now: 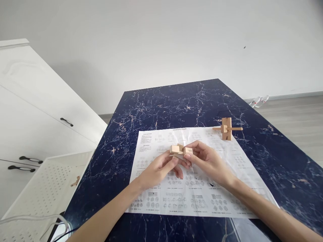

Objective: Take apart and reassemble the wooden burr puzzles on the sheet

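Note:
Several small pale wooden puzzle pieces (175, 149) are joined together between my two hands, above a printed sheet. My left hand (161, 167) is closed on the left part of them, its thumb below and its fingers partly hidden behind the wood. With thumb and fingers, my right hand (202, 155) pinches a block at the right end that bears a dark mark. Beneath both hands lies the white instruction sheet (146, 158), covered with small diagrams. Where exactly the pieces interlock is hidden by my fingers.
At the sheet's upper right corner rests another wooden assembly (226, 134) with a crossing stick. The dark blue marbled table (161, 107) reaches towards the wall. To the left are a white cabinet (50, 111) and a perforated white surface (47, 185) with a small wooden piece (75, 182) and cables.

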`<state>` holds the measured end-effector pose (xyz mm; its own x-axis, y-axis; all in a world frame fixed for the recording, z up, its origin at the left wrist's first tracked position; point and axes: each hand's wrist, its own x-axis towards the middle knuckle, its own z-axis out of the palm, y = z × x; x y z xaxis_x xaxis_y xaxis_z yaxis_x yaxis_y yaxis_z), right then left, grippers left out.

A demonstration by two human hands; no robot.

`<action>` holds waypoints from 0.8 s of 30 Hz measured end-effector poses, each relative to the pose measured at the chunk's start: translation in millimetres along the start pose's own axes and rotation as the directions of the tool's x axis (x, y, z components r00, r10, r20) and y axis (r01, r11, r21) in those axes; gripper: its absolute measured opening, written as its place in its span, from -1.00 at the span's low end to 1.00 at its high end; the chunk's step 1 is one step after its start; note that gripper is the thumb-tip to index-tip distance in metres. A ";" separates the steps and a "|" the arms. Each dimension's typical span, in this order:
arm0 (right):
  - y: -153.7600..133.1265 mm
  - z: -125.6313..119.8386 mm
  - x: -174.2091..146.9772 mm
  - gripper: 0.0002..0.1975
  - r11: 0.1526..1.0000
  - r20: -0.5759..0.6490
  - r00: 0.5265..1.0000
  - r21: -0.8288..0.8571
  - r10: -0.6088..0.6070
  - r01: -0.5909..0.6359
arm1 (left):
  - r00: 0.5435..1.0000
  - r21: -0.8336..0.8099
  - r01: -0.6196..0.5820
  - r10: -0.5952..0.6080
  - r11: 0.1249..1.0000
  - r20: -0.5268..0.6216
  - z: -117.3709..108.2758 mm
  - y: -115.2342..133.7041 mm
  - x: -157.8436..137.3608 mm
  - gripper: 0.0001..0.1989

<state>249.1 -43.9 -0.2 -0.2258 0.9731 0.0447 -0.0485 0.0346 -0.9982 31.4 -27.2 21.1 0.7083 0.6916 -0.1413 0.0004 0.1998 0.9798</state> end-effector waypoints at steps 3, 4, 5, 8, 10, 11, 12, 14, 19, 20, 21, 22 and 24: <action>0.2 0.2 -1.2 -0.67 0.998 0.002 1.000 -0.066 -0.008 0.008 | 1.000 0.015 0.009 -0.009 1.000 0.018 3.1 -2.7 -1.9 -0.52; 0.2 0.3 -1.9 -0.69 0.996 0.015 1.000 -0.083 -0.017 0.019 | 1.000 0.013 0.008 -0.008 1.000 0.022 3.6 -4.5 -2.4 -0.48; 0.3 0.5 -2.7 -0.71 0.995 0.028 0.999 -0.096 -0.029 0.032 | 1.000 0.010 0.003 -0.003 1.000 0.021 3.9 -6.4 -2.7 -0.45; 1.5 1.6 -4.8 -0.77 0.988 0.045 0.997 -0.138 -0.063 0.069 | 1.000 0.013 -0.013 0.013 1.000 0.012 4.5 -11.2 -3.3 -0.37; 2.1 2.3 -5.8 -0.78 0.982 0.036 0.996 -0.170 -0.077 0.082 | 1.000 0.020 -0.017 0.017 1.000 0.003 5.0 -12.5 -3.4 -0.36; 2.2 2.6 -6.1 -0.78 0.979 0.033 0.996 -0.183 -0.081 0.086 | 1.000 0.026 -0.018 0.018 1.000 0.000 5.2 -12.6 -3.5 -0.38; 2.0 2.7 -6.3 -0.78 0.977 0.031 0.996 -0.192 -0.085 0.089 | 1.000 0.032 -0.019 0.019 0.999 -0.001 5.3 -12.5 -3.5 -0.40; 1.2 2.8 -6.6 -0.79 0.973 0.040 0.995 -0.207 -0.090 0.097 | 1.000 0.046 -0.015 0.015 0.999 0.004 5.3 -12.2 -3.4 -0.45; -0.3 3.1 -7.2 -0.80 0.965 0.064 0.992 -0.234 -0.107 0.119 | 1.000 0.062 0.005 -0.005 0.998 -0.005 4.7 -13.0 -4.1 -0.45; -0.4 3.2 -7.2 -0.80 0.965 0.062 0.993 -0.236 -0.104 0.116 | 1.000 0.072 0.001 0.000 0.997 -0.016 5.0 -12.9 -4.6 -0.45; -0.3 3.2 -7.2 -0.80 0.964 0.059 0.994 -0.241 -0.097 0.109 | 0.999 0.089 -0.007 0.010 0.996 -0.032 5.6 -12.5 -5.0 -0.45; -0.1 3.2 -7.2 -0.79 0.963 0.055 0.994 -0.250 -0.090 0.101 | 0.998 0.111 -0.015 0.020 0.994 -0.052 6.3 -11.6 -5.5 -0.46; 0.5 3.0 -6.9 -0.78 0.957 0.047 0.996 -0.275 -0.080 0.090 | 0.995 0.164 -0.022 0.038 0.986 -0.090 8.1 -9.1 -6.5 -0.48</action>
<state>247.7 -51.3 -0.9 -0.2668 0.9554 0.1264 0.2008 0.1834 -0.9623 32.5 -39.1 14.2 0.6415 0.7583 -0.1164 0.1005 0.0674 0.9926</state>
